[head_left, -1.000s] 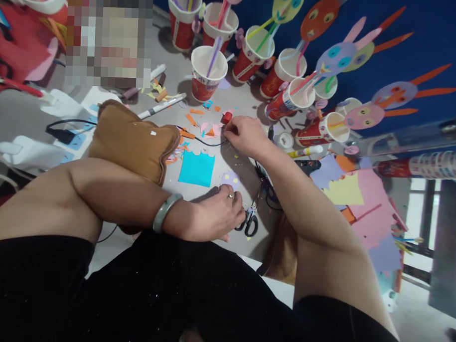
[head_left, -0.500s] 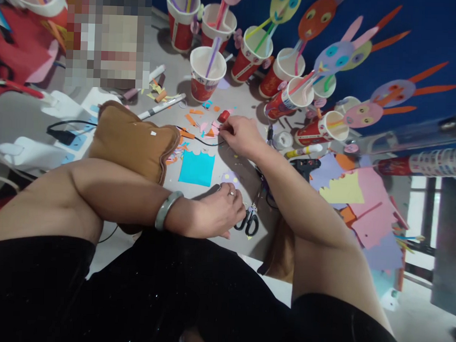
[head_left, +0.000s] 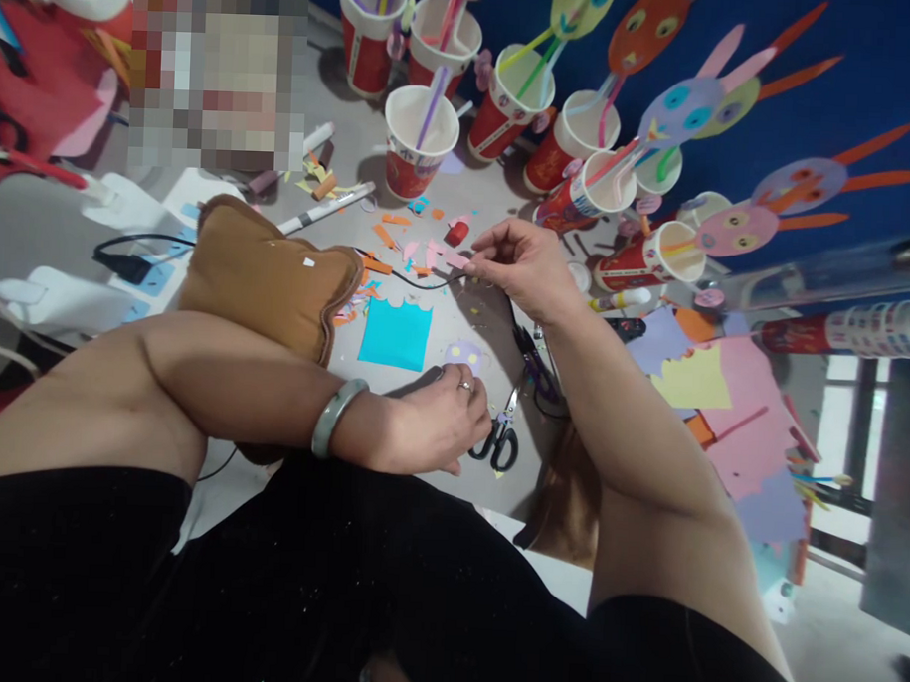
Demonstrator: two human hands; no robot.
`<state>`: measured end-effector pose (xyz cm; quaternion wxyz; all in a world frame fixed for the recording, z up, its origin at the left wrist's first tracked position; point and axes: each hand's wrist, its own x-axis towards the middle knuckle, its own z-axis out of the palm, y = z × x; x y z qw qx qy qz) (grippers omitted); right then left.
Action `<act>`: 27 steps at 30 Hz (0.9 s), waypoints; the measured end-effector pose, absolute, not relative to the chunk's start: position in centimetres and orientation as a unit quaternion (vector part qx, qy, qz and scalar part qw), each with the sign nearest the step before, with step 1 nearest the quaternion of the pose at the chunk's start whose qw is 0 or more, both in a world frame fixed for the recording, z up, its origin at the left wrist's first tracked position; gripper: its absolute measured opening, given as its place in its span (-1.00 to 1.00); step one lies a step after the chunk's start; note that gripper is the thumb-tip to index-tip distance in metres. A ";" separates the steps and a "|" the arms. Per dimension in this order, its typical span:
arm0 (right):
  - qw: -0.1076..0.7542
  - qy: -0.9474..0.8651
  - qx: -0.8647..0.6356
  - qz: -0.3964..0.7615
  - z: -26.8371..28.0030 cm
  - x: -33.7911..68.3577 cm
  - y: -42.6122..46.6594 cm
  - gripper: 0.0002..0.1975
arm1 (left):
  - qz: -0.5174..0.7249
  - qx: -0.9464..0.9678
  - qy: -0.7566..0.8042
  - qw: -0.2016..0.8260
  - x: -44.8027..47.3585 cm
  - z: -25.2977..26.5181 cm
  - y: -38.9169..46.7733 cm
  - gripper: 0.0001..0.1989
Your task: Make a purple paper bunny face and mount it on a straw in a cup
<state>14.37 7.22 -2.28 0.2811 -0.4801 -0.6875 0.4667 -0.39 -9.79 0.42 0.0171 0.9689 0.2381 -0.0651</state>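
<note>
My right hand (head_left: 521, 269) is raised over the scraps, thumb and fingertips pinched on a small pink paper strip (head_left: 453, 260). My left hand (head_left: 441, 420), with a ring and a pale bangle, rests low on the table with its fingers bent together. Its fingers cover the lower edge of a small purple paper face (head_left: 463, 354) with yellow eyes; the grip underneath is hidden. Black-handled scissors (head_left: 504, 446) lie just right of the left hand. A blue paper sheet (head_left: 395, 335) with a scalloped top edge lies to the left of the purple face.
Red paper cups (head_left: 421, 146) with straws and paper animal faces line the back. A brown cushion (head_left: 270, 275) lies left, by a power strip (head_left: 155, 281). Coloured paper sheets (head_left: 747, 421) are piled right. A dark cable (head_left: 427, 284) runs through orange and pink scraps.
My right hand has lifted and shifted to the right, its fingers opening out more, with the pink strip now at its fingertips. The left hand stays in place. The view has shifted slightly.
</note>
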 end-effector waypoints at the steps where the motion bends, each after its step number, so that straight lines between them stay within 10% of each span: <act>1: 0.281 -0.685 -0.477 0.474 -2.2 14.5 7.1 -0.71 | -0.066 0.969 0.238 0.018 -0.4 0.4 -9.8 -0.25; 17: 0.091 -0.724 -0.438 0.525 -0.7 15.8 5.8 -0.70 | -0.057 0.970 0.237 0.019 -0.3 0.2 -9.7 -0.25; 27: 0.123 -0.830 -0.496 0.225 -2.6 11.3 8.2 -0.80 | -0.037 0.970 0.240 -0.010 -0.4 -0.7 -10.0 -0.24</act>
